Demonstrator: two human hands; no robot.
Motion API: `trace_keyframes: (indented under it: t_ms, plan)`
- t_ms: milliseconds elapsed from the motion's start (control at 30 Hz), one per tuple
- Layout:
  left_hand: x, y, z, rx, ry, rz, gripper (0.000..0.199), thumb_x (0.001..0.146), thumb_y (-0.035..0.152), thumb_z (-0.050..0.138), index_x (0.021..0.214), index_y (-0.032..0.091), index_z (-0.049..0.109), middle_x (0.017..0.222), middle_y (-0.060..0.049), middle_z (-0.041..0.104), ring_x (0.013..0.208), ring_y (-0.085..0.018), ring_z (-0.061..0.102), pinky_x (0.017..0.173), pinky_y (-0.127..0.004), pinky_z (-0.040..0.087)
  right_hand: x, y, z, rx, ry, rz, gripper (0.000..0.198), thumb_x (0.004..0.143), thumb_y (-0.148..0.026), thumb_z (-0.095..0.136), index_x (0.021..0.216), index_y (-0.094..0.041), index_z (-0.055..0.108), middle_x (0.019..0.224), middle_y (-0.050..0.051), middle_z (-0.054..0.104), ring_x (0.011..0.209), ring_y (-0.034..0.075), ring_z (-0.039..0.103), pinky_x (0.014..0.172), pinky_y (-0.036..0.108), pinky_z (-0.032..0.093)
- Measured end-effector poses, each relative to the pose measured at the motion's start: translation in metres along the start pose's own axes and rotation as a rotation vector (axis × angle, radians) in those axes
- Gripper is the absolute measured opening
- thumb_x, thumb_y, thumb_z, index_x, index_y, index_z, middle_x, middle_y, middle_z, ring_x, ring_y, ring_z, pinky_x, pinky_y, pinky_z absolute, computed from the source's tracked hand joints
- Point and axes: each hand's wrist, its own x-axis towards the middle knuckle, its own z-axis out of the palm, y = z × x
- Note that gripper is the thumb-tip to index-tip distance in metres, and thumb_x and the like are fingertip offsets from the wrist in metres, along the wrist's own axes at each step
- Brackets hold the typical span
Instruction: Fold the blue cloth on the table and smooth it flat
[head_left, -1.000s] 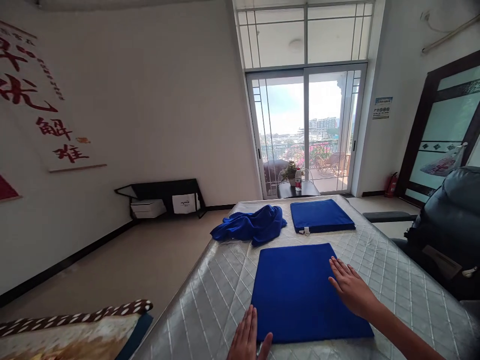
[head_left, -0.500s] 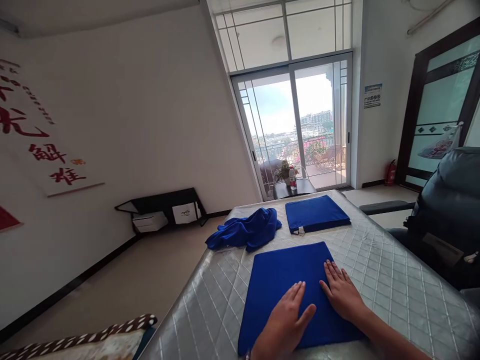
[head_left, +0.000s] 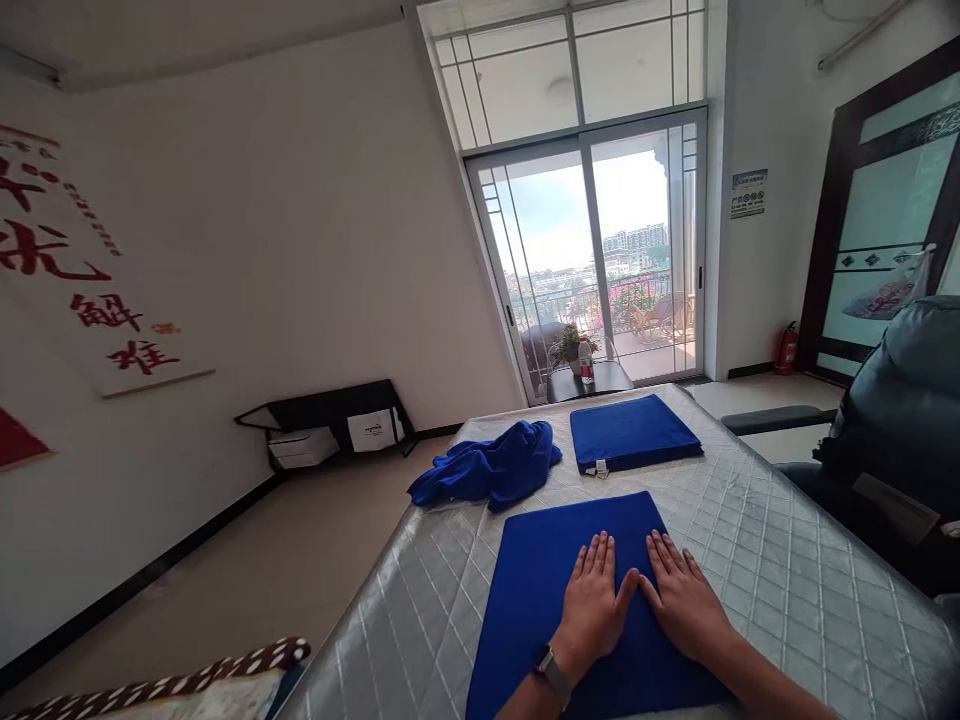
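Note:
A folded blue cloth (head_left: 536, 590) lies flat on the silver quilted cover (head_left: 405, 590) right in front of me. My left hand (head_left: 598, 597) rests palm down on its middle, fingers stretched out. Beside it my right hand (head_left: 686, 600) lies flat on the cloth's right part, its fingers also extended. The two thumbs come close together, perhaps touching. Farther back is a neat stack of folded blue cloths (head_left: 634, 430) with a white tag at its front edge. Left of that stack sits a crumpled blue cloth (head_left: 499, 465).
A black armchair (head_left: 892, 420) stands close along the right side. Beyond the far edge is a small table (head_left: 600, 382) with a plant and a bottle (head_left: 586, 360). A low black rack (head_left: 330, 412) holding white boxes stands by the left wall. Patterned bedding (head_left: 225, 680) shows at lower left.
My left hand has moved forward and turned flat onto the cloth, coming up beside my right hand. The right hand stays nearly in place. The view has shifted slightly.

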Motion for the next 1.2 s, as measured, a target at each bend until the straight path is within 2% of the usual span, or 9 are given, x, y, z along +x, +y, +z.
trace_keyframes:
  t_ms: [133,333,433,633,900,1000,1200]
  plan:
    - [-0.019,-0.041,-0.011,0.052,-0.036,-0.112,0.075,0.102,0.060,0.014,0.157,0.012,0.029,0.163,-0.011,0.027,0.151,-0.026,0.023,0.123,-0.048,0.027,-0.003,-0.003,-0.008,0.069,-0.011,0.003,0.072,0.100,-0.054,0.021,0.157,-0.010,0.026,0.165,0.009,0.018,0.153,0.023,0.011,0.124,0.046,0.011]
    - [-0.060,-0.127,-0.020,0.093,-0.054,-0.249,0.078,0.102,0.060,0.011,0.157,0.007,0.027,0.164,-0.013,0.022,0.152,-0.026,0.020,0.124,-0.048,0.022,-0.004,-0.003,-0.008,0.062,-0.026,0.016,0.073,0.100,-0.054,0.021,0.158,-0.010,0.024,0.165,0.008,0.017,0.153,0.023,0.011,0.124,0.045,0.010]
    - [-0.072,-0.154,-0.021,0.082,-0.047,-0.299,0.075,0.103,0.056,0.011,0.156,0.006,0.026,0.164,-0.015,0.020,0.152,-0.026,0.020,0.124,-0.047,0.022,-0.002,-0.002,-0.003,0.054,-0.015,0.004,0.073,0.100,-0.055,0.021,0.158,-0.010,0.024,0.165,0.008,0.017,0.153,0.023,0.012,0.124,0.045,0.011]
    - [-0.071,-0.157,-0.024,0.025,-0.043,-0.345,0.081,0.102,0.060,0.013,0.155,0.001,0.026,0.162,-0.018,0.022,0.151,-0.027,0.023,0.123,-0.048,0.023,0.000,0.000,0.000,0.023,-0.014,0.007,0.075,0.100,-0.058,0.019,0.158,-0.011,0.022,0.165,0.006,0.017,0.153,0.022,0.011,0.125,0.044,0.011]
    - [-0.073,-0.153,-0.032,0.002,-0.035,-0.384,0.088,0.099,0.067,0.010,0.156,0.002,0.025,0.162,-0.017,0.022,0.151,-0.028,0.025,0.123,-0.046,0.022,0.002,0.004,-0.004,0.036,-0.058,0.001,0.080,0.098,-0.064,0.015,0.159,-0.012,0.020,0.166,0.006,0.016,0.153,0.021,0.012,0.124,0.042,0.013]
    - [-0.073,-0.152,-0.034,0.021,-0.056,-0.380,0.089,0.099,0.067,0.011,0.155,0.000,0.026,0.162,-0.017,0.022,0.151,-0.028,0.024,0.124,-0.044,0.022,0.017,0.005,-0.012,0.041,-0.061,-0.003,0.080,0.098,-0.063,0.017,0.158,-0.011,0.022,0.166,0.008,0.019,0.153,0.022,0.012,0.124,0.042,0.014]
    - [-0.074,-0.149,-0.040,0.005,-0.050,-0.387,0.088,0.099,0.067,0.013,0.155,0.001,0.028,0.162,-0.017,0.024,0.151,-0.028,0.025,0.124,-0.042,0.021,0.068,-0.002,-0.030,-0.001,-0.064,-0.057,0.077,0.100,-0.056,0.012,0.158,-0.008,0.024,0.165,0.010,0.020,0.153,0.021,0.011,0.123,0.042,0.014]
